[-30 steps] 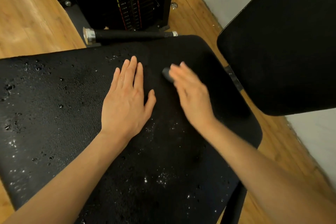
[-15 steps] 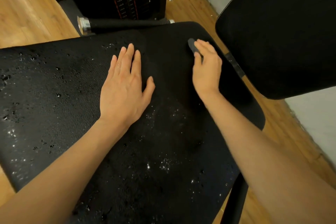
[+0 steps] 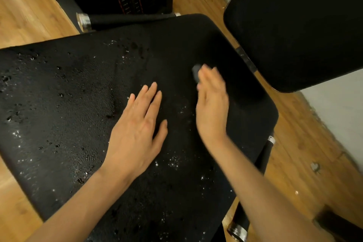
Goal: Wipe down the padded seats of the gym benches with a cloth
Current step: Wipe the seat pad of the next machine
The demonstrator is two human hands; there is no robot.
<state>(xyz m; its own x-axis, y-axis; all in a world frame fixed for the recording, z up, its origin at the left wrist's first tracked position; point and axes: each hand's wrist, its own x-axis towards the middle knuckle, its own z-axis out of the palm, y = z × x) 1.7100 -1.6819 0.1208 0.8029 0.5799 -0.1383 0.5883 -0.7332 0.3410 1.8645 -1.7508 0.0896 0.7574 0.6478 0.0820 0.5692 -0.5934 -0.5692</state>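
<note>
- The left hand (image 3: 137,133) lay flat, fingers straight, on the wet bench (image 3: 59,104).
- The right hand (image 3: 212,108), blurred, pressed a dark cloth (image 3: 195,73) at two o'clock of the seat; its grasp could not be told.
- Droplets at nine o'clock risked being missed.
- The left palm could slip on the wet padding.

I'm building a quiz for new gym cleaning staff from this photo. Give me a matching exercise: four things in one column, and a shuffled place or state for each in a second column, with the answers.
Column 1
1. left hand
2. right hand
3. padded seat
4. backrest pad

Column 2
A. speckled with water droplets
B. blurred, over a small dark cloth
C. raised at the upper right, no droplets visible
D. flat on the seat, fingers straight

Pairs: 1-D, 2-B, 3-A, 4-C
</note>
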